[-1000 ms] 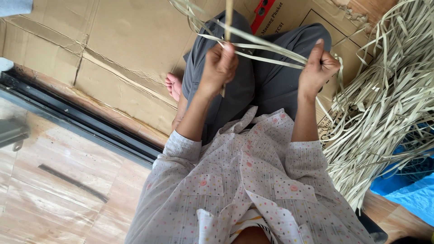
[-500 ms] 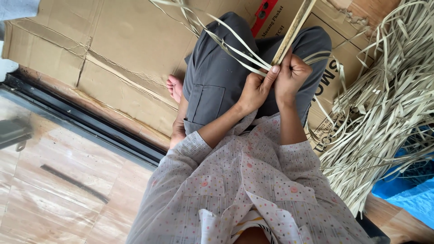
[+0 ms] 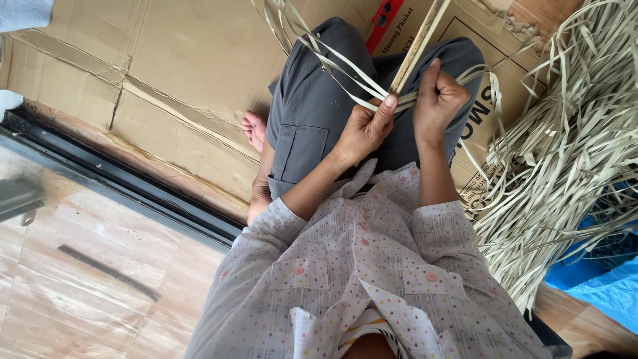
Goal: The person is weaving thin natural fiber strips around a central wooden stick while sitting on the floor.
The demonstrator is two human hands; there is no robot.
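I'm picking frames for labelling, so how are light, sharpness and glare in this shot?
Head view: soft, even daylight with faint shadows only; left hand, right hand and strips are sharp, no motion blur; the strip pile stays crisp; the tile floor shows a mild sheen, no harsh glare; cardboard edges bend slightly from the wide lens.

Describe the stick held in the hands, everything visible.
The stick is a long, thin, flat, pale tan slat, seemingly wood or a leaf rib. It slants up and right, out of frame at the top. The right hand grips its lower end; the left hand pinches there, where pale leaf strips meet it.
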